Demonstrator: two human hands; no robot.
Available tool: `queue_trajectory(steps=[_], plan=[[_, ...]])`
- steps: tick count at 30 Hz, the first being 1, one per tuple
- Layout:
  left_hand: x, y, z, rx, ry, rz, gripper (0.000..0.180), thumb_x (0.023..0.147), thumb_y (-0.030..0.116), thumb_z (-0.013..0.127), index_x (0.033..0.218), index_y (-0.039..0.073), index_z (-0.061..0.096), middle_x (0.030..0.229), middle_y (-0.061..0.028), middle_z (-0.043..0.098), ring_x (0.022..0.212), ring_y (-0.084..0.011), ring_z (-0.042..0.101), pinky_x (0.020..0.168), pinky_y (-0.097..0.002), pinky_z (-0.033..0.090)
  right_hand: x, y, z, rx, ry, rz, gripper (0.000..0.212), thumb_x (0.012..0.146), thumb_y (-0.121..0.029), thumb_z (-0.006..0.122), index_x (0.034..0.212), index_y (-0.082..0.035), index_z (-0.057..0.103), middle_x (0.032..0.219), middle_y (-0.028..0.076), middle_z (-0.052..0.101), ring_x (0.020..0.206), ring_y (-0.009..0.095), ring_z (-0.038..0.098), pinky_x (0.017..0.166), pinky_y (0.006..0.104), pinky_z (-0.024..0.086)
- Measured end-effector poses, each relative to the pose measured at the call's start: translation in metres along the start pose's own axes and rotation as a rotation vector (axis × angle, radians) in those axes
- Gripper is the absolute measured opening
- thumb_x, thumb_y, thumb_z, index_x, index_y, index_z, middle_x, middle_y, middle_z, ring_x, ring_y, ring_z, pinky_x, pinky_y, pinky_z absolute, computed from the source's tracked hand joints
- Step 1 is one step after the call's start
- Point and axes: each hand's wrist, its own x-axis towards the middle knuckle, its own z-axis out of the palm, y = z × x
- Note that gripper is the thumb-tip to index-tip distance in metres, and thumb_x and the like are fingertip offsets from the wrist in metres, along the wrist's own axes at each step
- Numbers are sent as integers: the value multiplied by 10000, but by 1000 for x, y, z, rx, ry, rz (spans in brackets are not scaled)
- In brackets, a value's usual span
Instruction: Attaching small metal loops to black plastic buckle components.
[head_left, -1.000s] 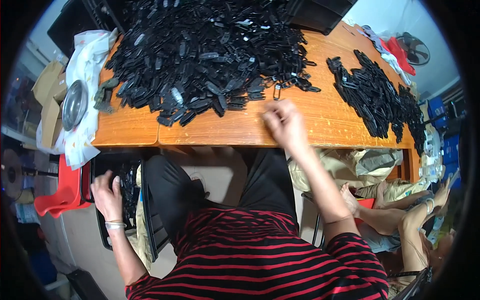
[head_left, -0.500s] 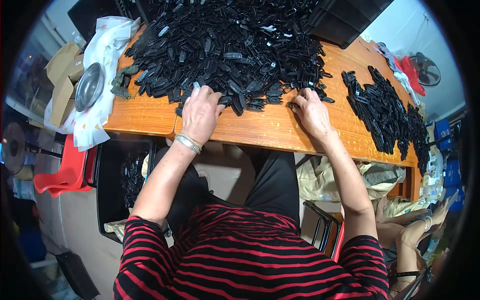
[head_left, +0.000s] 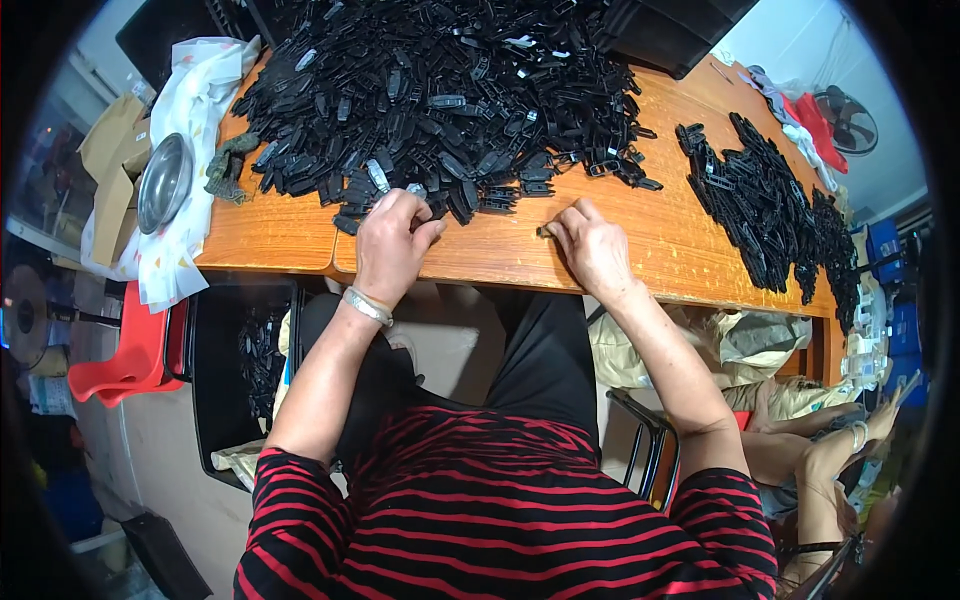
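Note:
A large heap of small black plastic buckle-like parts (head_left: 420, 110) covers the back of the wooden table (head_left: 480, 250). At the heap's near edge is my left hand (head_left: 388, 245), its fingers curled toward the thumb. Whatever it may hold is hidden. My right hand (head_left: 595, 245) pinches one small black plastic part (head_left: 544, 231) between thumb and fingers, just above the bare wood to the right of the heap. Several loose parts lie between the heap and my left hand.
A second pile of black parts (head_left: 755, 205) lies on the right. At the left are a metal bowl (head_left: 165, 183), white plastic sheeting (head_left: 205, 85) and a dark green cloth (head_left: 232, 165). Below the table stands a black bin (head_left: 225, 400); another person's arm (head_left: 820, 470) shows lower right.
My right hand has moved left and nearer to me, away from the heap, with the small black part. My left hand has drawn slightly toward me. The whole view has shifted a little.

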Motion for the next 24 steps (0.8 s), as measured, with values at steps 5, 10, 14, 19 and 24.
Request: queue_trajectory(steps=[5, 10, 14, 19, 24], plan=[[-18, 21, 3, -539, -43, -365, 228, 778, 0, 723, 955, 6, 579, 884, -64, 617, 758, -136, 595, 680, -257, 491, -3, -4, -7, 46, 41, 61, 129, 850, -172, 676, 886, -49, 662, 903, 118, 607, 731, 336, 631, 620, 405, 512], [-27, 28, 15, -1167, -54, -644, 318, 859, 0, 667, 1153, -14, 545, 951, -46, 631, 774, -79, 582, 690, -208, 492, -16, -4, -21, 120, -47, 54, 198, 834, -155, 697, 991, -38, 668, 912, 137, 602, 788, 330, 634, 668, 394, 514], [-33, 30, 22, -1239, -117, -693, 298, 870, 34, 675, 1150, -3, 579, 954, -34, 651, 779, -75, 595, 680, -209, 492, -17, -21, -26, 289, -29, 98, 232, 837, -126, 698, 1036, -17, 651, 874, 130, 599, 758, 266, 621, 677, 352, 504], [-41, 44, 28, -1299, -69, -648, 285, 879, 26, 662, 1152, -9, 587, 999, -37, 657, 834, -70, 607, 716, -209, 503, -19, -81, -29, 681, 88, 129, 209, 829, -17, 674, 1036, -13, 646, 851, 60, 579, 658, 110, 548, 585, 241, 454], [-42, 52, 26, -1360, -55, -534, 290, 888, -23, 626, 1175, -26, 577, 1041, -53, 657, 900, -86, 613, 815, -225, 512, -19, -96, -17, 785, 188, 129, 228, 804, 13, 693, 1025, -14, 646, 847, 47, 570, 641, 95, 520, 578, 221, 436]])
